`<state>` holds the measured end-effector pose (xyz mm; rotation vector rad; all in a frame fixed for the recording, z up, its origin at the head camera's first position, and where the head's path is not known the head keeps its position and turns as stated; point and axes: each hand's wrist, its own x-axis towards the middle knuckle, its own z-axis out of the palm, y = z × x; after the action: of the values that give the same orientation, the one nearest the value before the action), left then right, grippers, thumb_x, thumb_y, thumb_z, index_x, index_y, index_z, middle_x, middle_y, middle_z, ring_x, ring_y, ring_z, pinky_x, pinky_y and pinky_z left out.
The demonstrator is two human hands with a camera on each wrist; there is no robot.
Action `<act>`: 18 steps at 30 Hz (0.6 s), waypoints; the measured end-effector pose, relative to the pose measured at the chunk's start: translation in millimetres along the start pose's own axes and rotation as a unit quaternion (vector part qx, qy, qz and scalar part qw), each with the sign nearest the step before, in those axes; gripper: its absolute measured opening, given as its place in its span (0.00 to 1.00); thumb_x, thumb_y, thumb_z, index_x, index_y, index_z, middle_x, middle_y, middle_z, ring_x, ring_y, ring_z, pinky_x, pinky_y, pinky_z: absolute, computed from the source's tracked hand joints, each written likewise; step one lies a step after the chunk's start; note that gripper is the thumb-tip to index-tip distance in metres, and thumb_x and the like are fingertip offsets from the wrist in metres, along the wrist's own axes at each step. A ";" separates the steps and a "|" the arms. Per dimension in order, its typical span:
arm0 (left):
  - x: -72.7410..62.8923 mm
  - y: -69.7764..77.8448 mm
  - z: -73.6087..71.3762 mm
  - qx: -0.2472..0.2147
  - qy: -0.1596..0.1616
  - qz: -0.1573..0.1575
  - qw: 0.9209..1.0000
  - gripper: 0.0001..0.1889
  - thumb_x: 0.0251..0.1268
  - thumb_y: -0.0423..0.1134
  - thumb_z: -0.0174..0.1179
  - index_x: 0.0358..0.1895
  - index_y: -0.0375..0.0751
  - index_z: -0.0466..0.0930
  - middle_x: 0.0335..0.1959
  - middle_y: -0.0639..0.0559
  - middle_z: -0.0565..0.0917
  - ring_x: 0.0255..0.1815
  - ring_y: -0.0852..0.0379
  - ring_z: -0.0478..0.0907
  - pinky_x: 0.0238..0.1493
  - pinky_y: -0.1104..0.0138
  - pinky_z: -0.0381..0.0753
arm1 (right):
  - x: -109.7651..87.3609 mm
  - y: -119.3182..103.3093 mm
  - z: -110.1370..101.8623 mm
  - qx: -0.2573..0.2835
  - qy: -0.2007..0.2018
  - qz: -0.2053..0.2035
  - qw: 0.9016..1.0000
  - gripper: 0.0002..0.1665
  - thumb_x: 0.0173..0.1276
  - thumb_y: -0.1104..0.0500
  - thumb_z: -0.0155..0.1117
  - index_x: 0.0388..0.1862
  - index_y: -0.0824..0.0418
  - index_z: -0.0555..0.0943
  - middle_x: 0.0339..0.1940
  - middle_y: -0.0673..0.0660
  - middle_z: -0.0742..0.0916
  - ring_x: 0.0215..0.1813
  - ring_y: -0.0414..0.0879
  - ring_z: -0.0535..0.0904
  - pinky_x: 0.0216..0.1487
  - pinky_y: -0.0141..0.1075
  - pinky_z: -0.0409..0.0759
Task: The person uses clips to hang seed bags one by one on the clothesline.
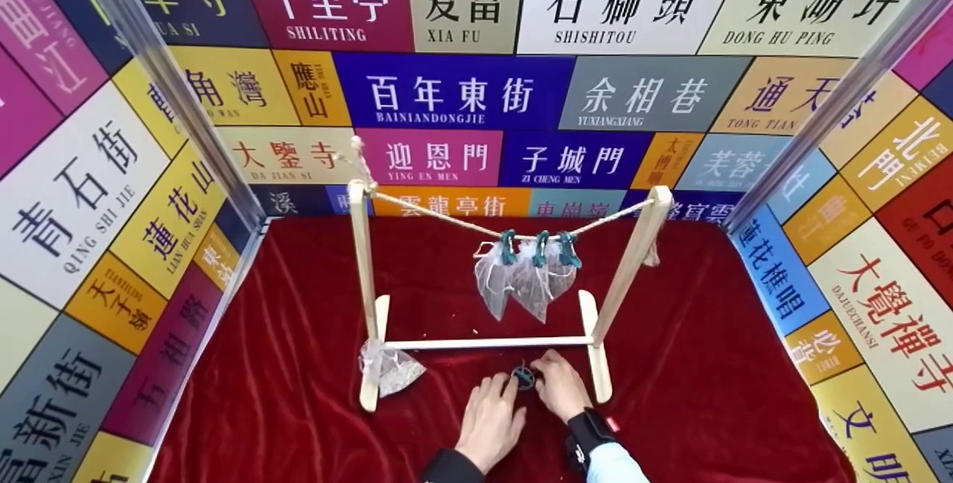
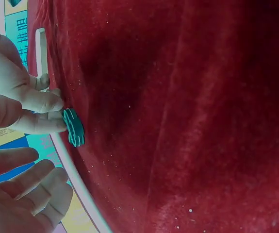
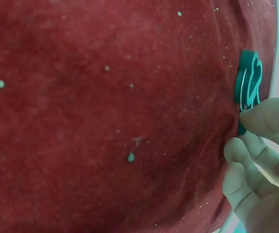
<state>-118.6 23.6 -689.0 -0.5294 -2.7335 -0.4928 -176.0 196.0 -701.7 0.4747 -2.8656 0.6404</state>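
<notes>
A dark green clip [image 1: 523, 376] lies on the red cloth just in front of a wooden rack. In the right wrist view, my right hand [image 3: 260, 165] pinches one end of this clip [image 3: 250, 77], thumb on top; its looped outline and thin wire show. My left hand [image 1: 491, 416] rests on the cloth just left of the clip, fingers relaxed and extended. The left wrist view shows the left hand's loose fingers [image 2: 27, 189] below the clip [image 2: 73, 127]. Whether a left fingertip touches it, I cannot tell.
The wooden rack [image 1: 488, 343] has a rope [image 1: 439, 213] strung between its posts. Sheer mesh bags [image 1: 532, 286] hang from it by green clips [image 1: 542, 248]. Another mesh bag [image 1: 400, 373] with pale contents lies at the left foot. Small pale grains dot the red cloth [image 1: 283, 394].
</notes>
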 end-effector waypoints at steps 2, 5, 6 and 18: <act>0.7 -0.2 0.0 -0.008 0.000 -0.006 1.000 0.25 0.61 0.47 0.71 0.59 0.38 0.84 0.53 0.45 0.82 0.52 0.47 0.80 0.52 0.53 0.83 | -2.7 0.1 -0.3 -0.007 -0.004 0.008 1.000 0.11 0.53 0.72 0.76 0.35 0.63 0.87 0.35 0.54 0.81 0.36 0.53 0.84 0.36 0.46 0.84; 1.4 -1.6 -0.8 -0.028 0.007 -0.018 0.999 0.25 0.61 0.46 0.71 0.58 0.37 0.84 0.52 0.45 0.82 0.51 0.48 0.80 0.51 0.54 0.83 | -7.5 -0.9 -2.6 -0.013 -0.004 0.015 1.000 0.10 0.53 0.70 0.77 0.29 0.60 0.85 0.31 0.51 0.79 0.33 0.52 0.82 0.33 0.45 0.82; 1.7 -2.3 -1.5 -0.037 0.012 -0.022 0.999 0.25 0.60 0.45 0.71 0.58 0.36 0.84 0.51 0.45 0.82 0.51 0.48 0.80 0.50 0.54 0.83 | -9.2 -1.9 -4.4 -0.013 -0.002 0.016 1.000 0.10 0.53 0.70 0.77 0.29 0.60 0.84 0.30 0.50 0.79 0.32 0.52 0.82 0.32 0.44 0.82; -6.0 -20.8 -31.2 -0.245 -0.007 -0.098 0.965 0.31 0.60 0.45 0.73 0.66 0.34 0.79 0.54 0.45 0.82 0.56 0.48 0.80 0.56 0.55 0.83 | -27.4 -46.5 -48.6 0.081 0.047 -0.044 0.995 0.09 0.54 0.69 0.74 0.29 0.57 0.84 0.31 0.45 0.79 0.29 0.36 0.75 0.30 0.32 0.77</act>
<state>-114.4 -8.5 -669.0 -0.3714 -2.6840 -1.2363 -130.0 184.8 -646.5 0.5730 -2.7005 0.8591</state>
